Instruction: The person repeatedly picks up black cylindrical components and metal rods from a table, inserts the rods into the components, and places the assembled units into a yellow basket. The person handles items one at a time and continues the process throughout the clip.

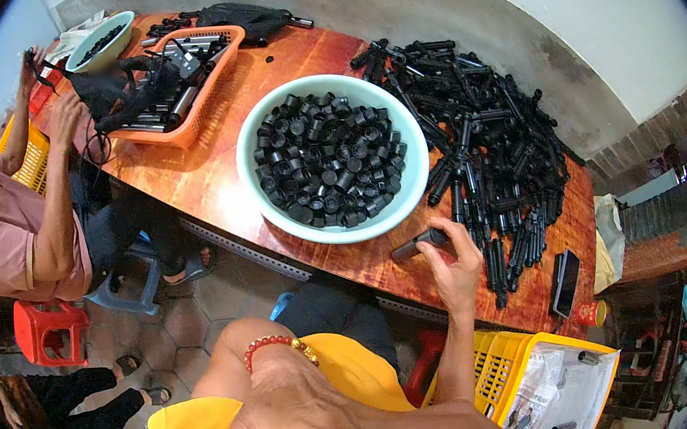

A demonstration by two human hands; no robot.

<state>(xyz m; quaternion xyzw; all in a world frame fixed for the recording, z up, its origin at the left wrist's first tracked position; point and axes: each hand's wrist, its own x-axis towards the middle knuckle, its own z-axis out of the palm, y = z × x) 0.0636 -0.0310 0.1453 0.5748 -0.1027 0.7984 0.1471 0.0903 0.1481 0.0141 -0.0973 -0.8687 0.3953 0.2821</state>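
Observation:
My right hand (457, 267) is over the table's near edge, thumb and forefinger pinching a short black cylinder (418, 245). Just beyond it stands a wide pale-green basin (250, 179), filled with small black caps (328, 156). To the right of the basin, a big heap of slim black tube-shaped parts (470, 130) spreads over the table. My left arm is bent back close to me, with a red bead bracelet (269, 341) at the wrist. Large and near, what appears to be my left hand (315, 398) shows no clear fingers.
A co-worker (20, 237) at the left handles a black bag (110, 93) over an orange basket (214, 67) of tubes. A phone (565, 283) and a red tin (589, 315) lie at the table's right end. Yellow crates (499, 363) stand beside me; a red stool (49, 328) is on the floor.

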